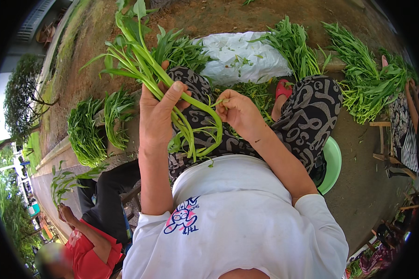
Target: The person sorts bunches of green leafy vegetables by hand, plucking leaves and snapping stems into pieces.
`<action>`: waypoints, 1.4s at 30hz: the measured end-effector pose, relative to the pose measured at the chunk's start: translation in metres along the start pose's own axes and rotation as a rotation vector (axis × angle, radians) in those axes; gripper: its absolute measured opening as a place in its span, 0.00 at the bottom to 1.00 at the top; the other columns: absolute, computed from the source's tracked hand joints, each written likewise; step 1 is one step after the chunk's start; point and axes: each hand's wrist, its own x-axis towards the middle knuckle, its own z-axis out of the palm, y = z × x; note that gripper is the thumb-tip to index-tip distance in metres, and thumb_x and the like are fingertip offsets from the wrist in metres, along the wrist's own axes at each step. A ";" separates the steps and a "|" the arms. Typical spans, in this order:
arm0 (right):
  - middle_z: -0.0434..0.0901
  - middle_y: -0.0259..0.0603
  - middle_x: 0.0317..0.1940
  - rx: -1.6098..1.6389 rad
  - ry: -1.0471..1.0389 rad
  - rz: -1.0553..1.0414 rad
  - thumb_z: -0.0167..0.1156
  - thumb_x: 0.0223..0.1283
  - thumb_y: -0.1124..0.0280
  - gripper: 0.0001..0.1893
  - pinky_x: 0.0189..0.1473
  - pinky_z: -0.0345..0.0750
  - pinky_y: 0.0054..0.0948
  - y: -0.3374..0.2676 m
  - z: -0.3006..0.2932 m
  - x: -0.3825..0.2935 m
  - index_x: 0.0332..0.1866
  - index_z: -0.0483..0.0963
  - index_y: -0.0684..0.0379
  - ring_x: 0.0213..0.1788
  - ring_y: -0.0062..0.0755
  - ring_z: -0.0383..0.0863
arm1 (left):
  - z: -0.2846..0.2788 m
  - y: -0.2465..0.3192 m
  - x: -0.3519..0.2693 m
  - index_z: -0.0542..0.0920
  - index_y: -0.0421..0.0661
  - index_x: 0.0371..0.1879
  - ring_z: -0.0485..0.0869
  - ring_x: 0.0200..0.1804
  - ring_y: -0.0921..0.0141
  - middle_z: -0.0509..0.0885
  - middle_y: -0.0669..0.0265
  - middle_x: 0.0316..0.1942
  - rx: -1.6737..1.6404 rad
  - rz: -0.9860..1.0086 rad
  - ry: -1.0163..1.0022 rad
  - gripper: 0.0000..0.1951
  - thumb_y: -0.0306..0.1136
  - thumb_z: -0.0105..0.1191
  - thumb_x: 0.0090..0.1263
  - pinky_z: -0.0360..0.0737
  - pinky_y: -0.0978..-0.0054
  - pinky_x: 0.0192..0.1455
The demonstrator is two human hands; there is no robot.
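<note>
My left hand (160, 108) is closed round a bunch of leafy green water spinach stems (153, 69), held above my lap. The leafy ends point up and left; the stem ends hang down, one thick stem bending round to the right. My right hand (235, 110) pinches a thin side shoot (217, 103) at that bent stem between thumb and fingers. Beyond my knees lies a white plastic sack (242, 52) with leaf scraps on it. Loose greens (253, 92) lie on the ground between my legs.
Bundles of greens lie left (87, 132), behind the sack's left end (181, 50), at its right (293, 48) and farther right (366, 76). A green plastic basin (331, 164) stands by my right thigh. A person in red (94, 247) sits at lower left holding greens; another person sits at far right.
</note>
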 end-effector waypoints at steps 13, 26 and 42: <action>0.71 0.42 0.29 -1.354 -0.031 -0.711 0.56 0.52 0.81 0.08 0.32 0.73 0.35 -0.014 0.015 -0.011 0.37 0.76 0.57 0.30 0.43 0.76 | -0.001 0.000 0.000 0.66 0.44 0.65 0.82 0.37 0.76 0.82 0.69 0.35 -0.012 0.033 0.031 0.26 0.28 0.58 0.69 0.78 0.82 0.33; 0.71 0.41 0.32 -1.304 -0.048 -0.705 0.54 0.53 0.85 0.08 0.36 0.73 0.31 -0.015 0.004 -0.008 0.35 0.75 0.59 0.33 0.38 0.75 | 0.009 -0.010 -0.002 0.66 0.46 0.66 0.83 0.36 0.75 0.83 0.68 0.35 0.008 -0.010 -0.022 0.26 0.31 0.57 0.70 0.78 0.82 0.32; 0.76 0.38 0.52 -1.756 -0.043 -1.253 0.60 0.46 0.73 0.16 0.46 0.77 0.32 -0.015 0.024 -0.007 0.45 0.79 0.56 0.46 0.36 0.79 | 0.000 -0.006 0.003 0.66 0.44 0.65 0.82 0.36 0.76 0.82 0.67 0.34 0.035 0.020 0.010 0.26 0.32 0.58 0.70 0.76 0.81 0.32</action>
